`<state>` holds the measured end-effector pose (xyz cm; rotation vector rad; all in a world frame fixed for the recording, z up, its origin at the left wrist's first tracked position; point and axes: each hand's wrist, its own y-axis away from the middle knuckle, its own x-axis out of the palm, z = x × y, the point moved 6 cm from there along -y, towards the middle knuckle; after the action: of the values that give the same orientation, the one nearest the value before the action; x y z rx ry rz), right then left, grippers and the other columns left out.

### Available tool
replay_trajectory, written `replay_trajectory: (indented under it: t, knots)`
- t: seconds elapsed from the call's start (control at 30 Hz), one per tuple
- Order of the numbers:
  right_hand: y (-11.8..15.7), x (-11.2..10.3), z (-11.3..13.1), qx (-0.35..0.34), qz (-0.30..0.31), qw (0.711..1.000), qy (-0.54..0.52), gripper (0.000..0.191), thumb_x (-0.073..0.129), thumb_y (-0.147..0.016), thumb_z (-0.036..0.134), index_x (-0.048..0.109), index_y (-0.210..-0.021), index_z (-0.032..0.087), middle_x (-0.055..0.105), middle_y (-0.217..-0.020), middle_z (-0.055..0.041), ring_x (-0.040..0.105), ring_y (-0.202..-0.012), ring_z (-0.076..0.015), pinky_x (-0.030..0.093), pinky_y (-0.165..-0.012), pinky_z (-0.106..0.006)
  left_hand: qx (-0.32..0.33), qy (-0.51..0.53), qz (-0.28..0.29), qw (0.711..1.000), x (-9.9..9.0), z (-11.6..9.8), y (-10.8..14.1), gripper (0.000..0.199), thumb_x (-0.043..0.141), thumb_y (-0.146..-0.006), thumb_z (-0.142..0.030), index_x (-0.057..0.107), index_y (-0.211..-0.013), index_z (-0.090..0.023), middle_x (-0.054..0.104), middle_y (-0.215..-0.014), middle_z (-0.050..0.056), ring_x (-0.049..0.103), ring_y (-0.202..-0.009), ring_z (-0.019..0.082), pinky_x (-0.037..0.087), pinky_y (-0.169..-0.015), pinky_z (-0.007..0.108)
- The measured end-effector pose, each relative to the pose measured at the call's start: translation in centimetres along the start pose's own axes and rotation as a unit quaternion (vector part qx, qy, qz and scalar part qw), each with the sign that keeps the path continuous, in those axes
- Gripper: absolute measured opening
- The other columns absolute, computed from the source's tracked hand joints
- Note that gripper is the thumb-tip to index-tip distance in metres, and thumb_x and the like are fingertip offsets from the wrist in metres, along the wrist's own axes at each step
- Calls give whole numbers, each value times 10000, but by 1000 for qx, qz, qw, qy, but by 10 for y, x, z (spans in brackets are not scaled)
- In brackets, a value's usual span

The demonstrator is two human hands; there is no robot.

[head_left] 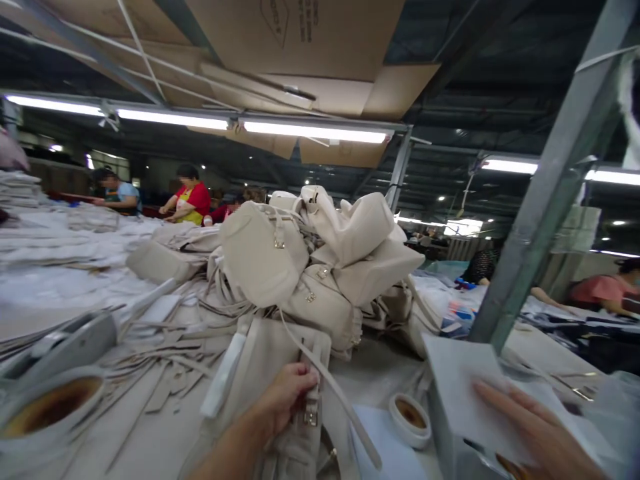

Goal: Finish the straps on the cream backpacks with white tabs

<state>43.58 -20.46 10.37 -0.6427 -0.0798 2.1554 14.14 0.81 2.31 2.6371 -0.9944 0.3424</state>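
Bag lies on the table, right in front of the person and just below a big pile of pale bags. The left hand is on the bag, with its thumb and fingertips pinched together on a short strap. A shiny buckle sits just below these fingertips. A long band hangs down over the bag and goes past the hand on its right. The right hand is a blur, well apart from the left one. Its fingers lie on a white card, but the thumb is hidden, so I cannot tell if they grip it. Between the hands, a small bowl of brown stuff sits on white paper. Thin strips lie to the left of the bag. Far back, a person in red bends forward.
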Motion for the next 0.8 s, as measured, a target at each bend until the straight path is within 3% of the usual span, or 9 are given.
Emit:
replay_trajectory:
  t: [0.03, 0.1, 0.17, 0.23, 0.3, 0.37, 0.53, 0.67, 0.8]
  knots:
    - [19, 32, 3, 50, 58, 997, -22, 462, 561, -694, 651, 715, -983, 326, 717, -792, -159, 690, -681, -296, 496, -641, -472, 2, -1, 3, 1000, 0, -1, 2, 329, 741, -529, -368, 539, -705, -175, 507, -587, -56, 462, -491, 72, 392, -485, 206]
    - [63, 104, 7, 175, 252, 941, -141, 435, 700, -648, 579, 726, -963, 281, 727, -802, -118, 683, -670, -263, 497, -607, -392, -1, -6, 3, 1000, -2, -2, 6, 327, 733, -523, -363, 529, -704, -183, 502, -577, -58, 479, -490, 87, 399, -484, 223]
    - [95, 158, 23, 159, 365, 895, -200, 400, 744, -617, 535, 748, -871, 226, 703, -683, -64, 630, -582, -209, 454, -547, -311, -1, -11, -3, 1000, -5, -6, 9, 315, 722, -525, -355, 525, -701, -185, 497, -568, -57, 487, -489, 98, 390, -474, 229]
    - [110, 196, 32, 127, 395, 884, -216, 340, 749, -621, 484, 753, -806, 198, 700, -654, -38, 617, -600, -197, 443, -559, -281, 6, -18, -9, 1000, -7, -11, 11, 297, 713, -537, -348, 531, -699, -179, 494, -566, -54, 478, -485, 94, 378, -472, 228]
    - [111, 221, 36, 118, 364, 888, -253, 319, 739, -637, 460, 749, -808, 191, 718, -685, -26, 631, -649, -210, 464, -597, -286, 18, -31, -15, 999, -7, -16, 12, 274, 704, -563, -356, 542, -692, -176, 493, -565, -52, 461, -476, 89, 373, -474, 234]
    - [107, 239, 42, 123, 314, 884, -323, 348, 737, -649, 469, 741, -853, 187, 733, -727, -23, 651, -690, -228, 489, -635, -307, 35, -52, -26, 998, -7, -20, 13, 250, 697, -597, -361, 554, -679, -174, 483, -545, -54, 436, -461, 86, 365, -476, 242]
    - [109, 265, 58, 170, 246, 840, -452, 403, 772, -626, 514, 735, -860, 188, 753, -763, -42, 690, -770, -268, 527, -694, -352, 99, -129, -91, 982, -14, -25, 14, 157, 696, -630, -238, 595, -735, -179, 468, -507, -73, 414, -473, 98, 306, -506, 241]
    - [112, 268, 60, 188, 229, 824, -484, 434, 788, -603, 540, 745, -848, 184, 762, -801, -68, 701, -812, -288, 542, -715, -378, 175, -309, -160, 921, -17, -37, 26, 9, 615, -688, -184, 613, -694, -191, 532, -560, -37, 482, -566, 139, 305, -584, 258]
    - [114, 271, 58, 174, 268, 810, -492, 393, 795, -665, 443, 735, -945, 174, 767, -829, -57, 704, -844, -276, 543, -735, -367, 196, -381, -177, 886, -13, -41, 36, 55, 582, -720, -199, 628, -689, -203, 572, -641, -5, 507, -651, 169, 315, -651, 273]
